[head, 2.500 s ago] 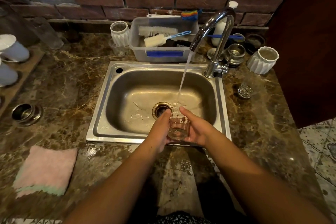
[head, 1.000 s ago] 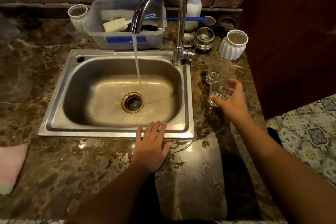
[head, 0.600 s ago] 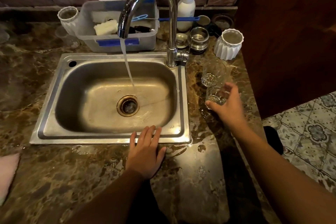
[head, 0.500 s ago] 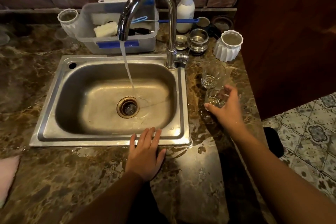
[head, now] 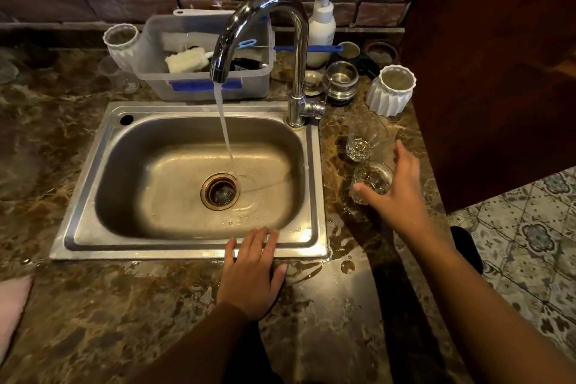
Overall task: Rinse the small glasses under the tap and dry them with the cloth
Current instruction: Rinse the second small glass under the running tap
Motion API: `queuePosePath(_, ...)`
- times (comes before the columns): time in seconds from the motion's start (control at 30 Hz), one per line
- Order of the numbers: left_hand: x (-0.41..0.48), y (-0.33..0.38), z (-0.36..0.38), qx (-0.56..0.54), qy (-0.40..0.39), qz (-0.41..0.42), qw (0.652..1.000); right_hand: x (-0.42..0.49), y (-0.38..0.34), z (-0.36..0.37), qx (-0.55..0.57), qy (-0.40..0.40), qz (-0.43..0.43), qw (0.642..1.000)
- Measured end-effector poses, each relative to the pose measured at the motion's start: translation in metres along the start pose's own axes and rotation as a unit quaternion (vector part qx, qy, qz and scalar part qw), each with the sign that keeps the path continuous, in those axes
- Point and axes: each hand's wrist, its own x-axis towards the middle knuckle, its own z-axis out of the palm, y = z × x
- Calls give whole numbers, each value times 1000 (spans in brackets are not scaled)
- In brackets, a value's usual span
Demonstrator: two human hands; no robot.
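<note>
Glass now stood on the wet counter to the right of the sink, no longer under the stream as it had been a couple of seconds earlier, when both hands cupped it beneath the tap. The right hand had carried it over and set it just in front of a second small glass — the two stood close together, possibly touching, though the view did not settle that. The fingers were spread, thumb at the near rim and the rest arched past the far side; the hold looked loosened, in the act of letting go, yet whether skin was clear of the glass could not be told. The left hand lay flat and empty on the front edge of the sink, gripping nothing.

Water ran on into the empty basin. That suggested the rinse of this glass was finished and drying had not begun — the cloth, a pale pink corner at the far left edge of the counter, lay well apart from both hands. A clear cup stood left of the plastic tub; whether it awaited rinsing was unclear. Likely next: shut the tap or fetch the cloth. Wet glass on wet stone would slide easily.
</note>
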Motion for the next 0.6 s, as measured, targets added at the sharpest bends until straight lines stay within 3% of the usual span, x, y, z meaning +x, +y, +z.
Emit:
queuePosePath(0.1,0,-1,0,-6,-2,1,1000,17,-27,-5,-26,53,-65,996)
queuePosePath(0.27,-1,-1,0,-3,-16,1,1000,74,-84,15,17,82,-82,993)
queuePosePath(0.43,-2,-3,-2,5,-18,16,1000,140,-104,52,88,48,54,993)
queuePosePath(0.6,-1,-2,-9,-1,-24,16,1000,172,-99,91,200,51,169,964)
